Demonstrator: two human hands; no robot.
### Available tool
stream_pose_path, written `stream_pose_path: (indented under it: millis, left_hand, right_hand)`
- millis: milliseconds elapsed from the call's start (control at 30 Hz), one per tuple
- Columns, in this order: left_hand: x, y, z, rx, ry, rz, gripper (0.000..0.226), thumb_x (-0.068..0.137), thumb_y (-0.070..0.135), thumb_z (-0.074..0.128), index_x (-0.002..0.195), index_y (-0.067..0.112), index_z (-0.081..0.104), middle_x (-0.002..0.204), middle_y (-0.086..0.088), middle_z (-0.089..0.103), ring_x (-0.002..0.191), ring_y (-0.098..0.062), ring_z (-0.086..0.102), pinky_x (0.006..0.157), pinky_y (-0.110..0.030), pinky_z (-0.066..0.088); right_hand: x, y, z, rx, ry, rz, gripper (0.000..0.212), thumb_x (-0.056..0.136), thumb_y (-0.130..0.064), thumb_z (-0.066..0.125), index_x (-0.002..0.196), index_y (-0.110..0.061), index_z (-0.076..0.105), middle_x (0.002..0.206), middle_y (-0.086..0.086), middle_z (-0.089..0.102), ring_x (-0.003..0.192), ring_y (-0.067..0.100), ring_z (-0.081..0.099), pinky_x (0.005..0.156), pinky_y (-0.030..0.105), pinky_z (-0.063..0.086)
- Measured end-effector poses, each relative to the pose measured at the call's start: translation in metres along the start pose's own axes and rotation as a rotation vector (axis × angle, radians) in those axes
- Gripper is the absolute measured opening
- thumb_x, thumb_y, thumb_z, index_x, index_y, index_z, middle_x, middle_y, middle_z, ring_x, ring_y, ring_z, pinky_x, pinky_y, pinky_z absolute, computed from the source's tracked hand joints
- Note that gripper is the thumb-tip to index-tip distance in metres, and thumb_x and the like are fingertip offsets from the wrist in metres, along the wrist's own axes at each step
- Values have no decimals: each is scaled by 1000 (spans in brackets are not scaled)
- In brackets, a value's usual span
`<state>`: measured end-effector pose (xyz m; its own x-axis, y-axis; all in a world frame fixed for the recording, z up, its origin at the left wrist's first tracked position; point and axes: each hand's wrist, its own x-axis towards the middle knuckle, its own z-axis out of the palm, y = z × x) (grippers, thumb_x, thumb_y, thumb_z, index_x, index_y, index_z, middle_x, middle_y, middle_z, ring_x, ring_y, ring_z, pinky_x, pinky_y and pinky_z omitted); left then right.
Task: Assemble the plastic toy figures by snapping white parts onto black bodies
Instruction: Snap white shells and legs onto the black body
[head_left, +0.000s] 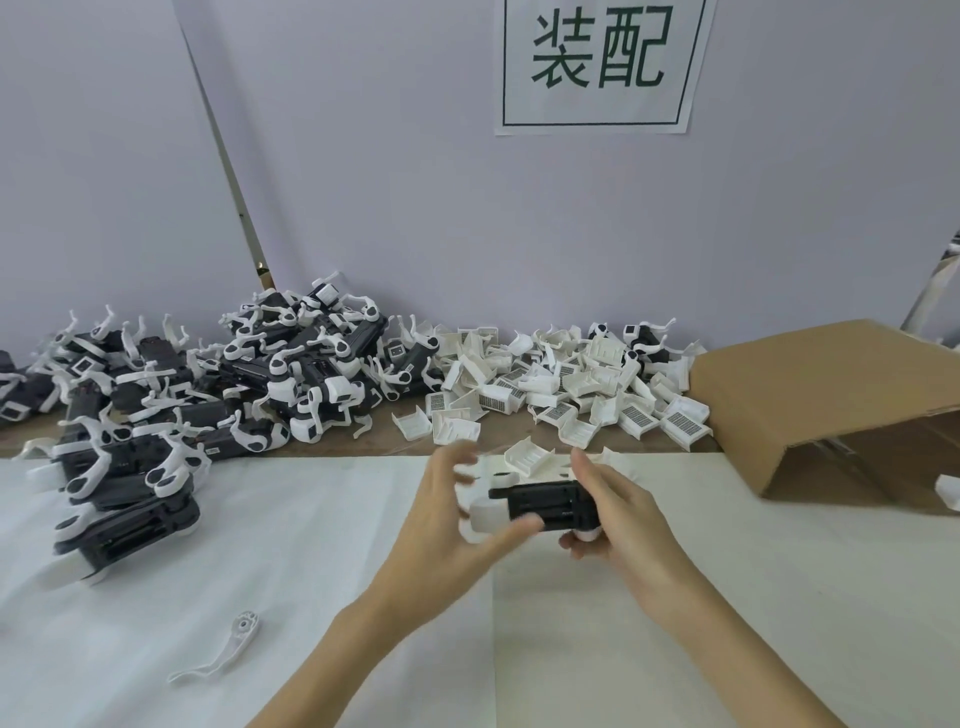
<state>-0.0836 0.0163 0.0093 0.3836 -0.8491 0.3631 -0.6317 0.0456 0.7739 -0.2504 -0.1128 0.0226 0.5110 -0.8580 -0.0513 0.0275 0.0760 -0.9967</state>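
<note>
Bright, even light with faint shadows; wide-angle bending bows the edges, and the left hand (441, 509) is smeared by motion blur.

Figures (218, 384) left, shells (566, 389) centre, box (831, 400) right.
</note>
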Motion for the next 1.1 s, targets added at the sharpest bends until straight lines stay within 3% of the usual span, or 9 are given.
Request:
stream_pose_path:
  millis: [100, 200, 300, 400, 567, 700, 800, 933, 1100]
  left_hand:
    - [1, -2, 1, 209, -172, 265, 93, 82, 62, 82, 155, 52, 26, 156, 35, 30, 140, 13, 33, 112, -8, 31]
    - [1, -5, 3, 246, -22, 376, 66, 87, 37, 86, 144, 31, 54, 142, 27, 49, 126, 12, 49, 103, -15, 44]
    - [2, -1, -4, 51, 126, 217, 65, 76, 45, 91, 134, 35, 62, 123, 22, 67, 114, -4, 65, 94, -11, 45]
    - [8, -3, -11, -45, 248, 15, 62, 73, 45, 94, 127, 37, 65, 113, 18, 73, 108, -7, 68, 92, -21, 52]
    - [12, -6, -16, -346, 237, -204, 45, 72, 41, 95, 111, 37, 74, 100, 10, 79, 98, -9, 74, 83, -22, 57]
    - [12, 1, -12, -481, 154, -218, 40, 66, 57, 87, 97, 32, 80, 82, 6, 75, 78, -9, 66, 68, -13, 47]
    - [8, 7, -5, -507, 169, -182, 38, 72, 63, 77, 99, 36, 78, 79, 10, 72, 72, -4, 61, 62, -11, 45]
    - [5, 15, -2, -509, 104, -122, 39, 80, 64, 67, 112, 43, 73, 85, 16, 65, 72, 0, 59, 64, -9, 44]
    - [2, 18, -3, -456, 36, -63, 57, 89, 64, 62, 141, 40, 64, 127, 2, 63, 104, -9, 68, 89, -13, 46]
  right_hand:
    - [2, 0, -7, -14, -50, 218, 54, 98, -63, 56, 98, -12, 74, 71, 11, 58, 55, 28, 63, 51, 31, 53]
    - [2, 1, -10, -187, -137, 301, 63, 95, -77, 43, 101, -22, 72, 73, 10, 63, 51, 24, 59, 46, 24, 40]
    - [1, -2, -9, -371, -200, 182, 67, 94, -83, 24, 106, -30, 64, 76, 10, 75, 57, 25, 68, 44, 25, 37]
    - [1, 1, -5, -400, -254, -81, 48, 93, -80, 36, 116, -45, 61, 89, 3, 78, 85, 17, 75, 70, 36, 60]
    - [4, 19, 0, -692, -143, -387, 39, 97, -64, 51, 135, -57, 50, 90, -4, 64, 85, 5, 65, 72, 15, 50]
    - [3, 18, 4, -336, -258, -303, 60, 96, -58, 54, 152, -41, 44, 138, -12, 60, 122, 2, 60, 103, 25, 51]
    - [-2, 20, 15, -146, -199, -245, 49, 98, -49, 52, 138, -22, 62, 119, 1, 73, 114, 17, 69, 102, 45, 56]
    - [-4, 17, 22, 175, -221, 43, 49, 104, -40, 46, 129, -3, 68, 117, 16, 74, 110, 32, 68, 94, 45, 58]
    - [-3, 10, 10, 480, -303, 312, 52, 101, -30, 54, 134, 9, 61, 133, 36, 61, 134, 48, 54, 94, 45, 51]
